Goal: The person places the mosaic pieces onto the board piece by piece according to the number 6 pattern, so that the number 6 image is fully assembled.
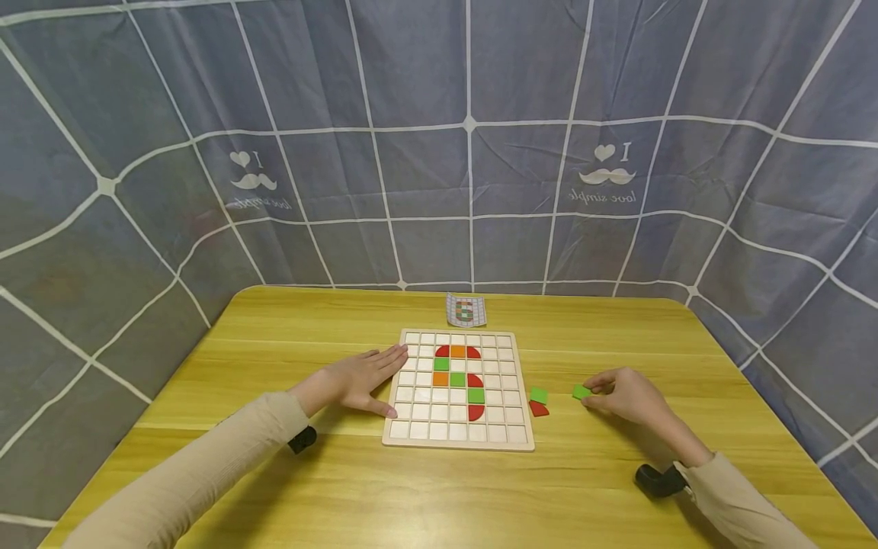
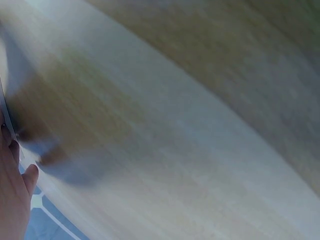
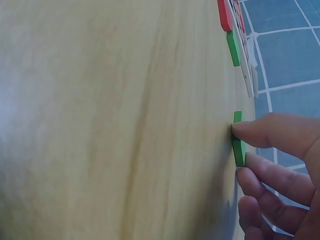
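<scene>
My left hand (image 1: 363,380) lies with spread, straight fingers on the left edge of a square wooden grid board (image 1: 411,431). In the left wrist view only part of that hand (image 2: 14,195) shows, at the left edge. Off the board's right side, my right hand (image 1: 631,395) pinches a green square tile (image 1: 581,392) between thumb and fingers, low over the table. The right wrist view shows the thumb against this green tile (image 3: 238,140). Red quarter-round tiles (image 1: 475,412), orange squares (image 1: 457,351) and green squares (image 1: 476,396) sit in the board's cells, forming a curved figure.
Between board and right hand, a loose green square (image 1: 539,395) lies against a red quarter-round piece (image 1: 539,409). A small printed card (image 1: 466,311) with a coloured grid figure lies behind the board. A grey checked curtain (image 1: 425,175) surrounds the wooden table (image 1: 439,503).
</scene>
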### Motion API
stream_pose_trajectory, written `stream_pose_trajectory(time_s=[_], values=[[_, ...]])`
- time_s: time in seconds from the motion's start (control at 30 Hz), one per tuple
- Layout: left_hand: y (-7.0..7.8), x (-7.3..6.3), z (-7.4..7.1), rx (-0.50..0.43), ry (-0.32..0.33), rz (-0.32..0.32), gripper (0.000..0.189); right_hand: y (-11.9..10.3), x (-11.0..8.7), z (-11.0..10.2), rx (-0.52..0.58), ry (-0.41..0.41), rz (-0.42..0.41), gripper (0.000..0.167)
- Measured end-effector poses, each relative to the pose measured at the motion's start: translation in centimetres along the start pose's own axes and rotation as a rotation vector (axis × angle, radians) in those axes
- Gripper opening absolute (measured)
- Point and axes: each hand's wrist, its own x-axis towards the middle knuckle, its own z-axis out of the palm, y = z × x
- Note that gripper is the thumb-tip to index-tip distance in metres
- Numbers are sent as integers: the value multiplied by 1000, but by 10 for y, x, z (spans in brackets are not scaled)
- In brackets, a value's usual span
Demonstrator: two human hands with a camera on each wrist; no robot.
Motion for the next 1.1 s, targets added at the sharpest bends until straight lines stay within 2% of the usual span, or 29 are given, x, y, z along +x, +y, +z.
stream_pose_trajectory(time_s=[0.3,0.6,1.1], values=[[-1,0,-1,1,-10,-1,106,-2,0,-1,-8,8,-1,32],[0,0,0,-4,-6,-4,105,-14,0,0,-13,32,4,34],[-1,1,-1,17,-20,-10,106,-37,4,9,-30,98,-61,28]])
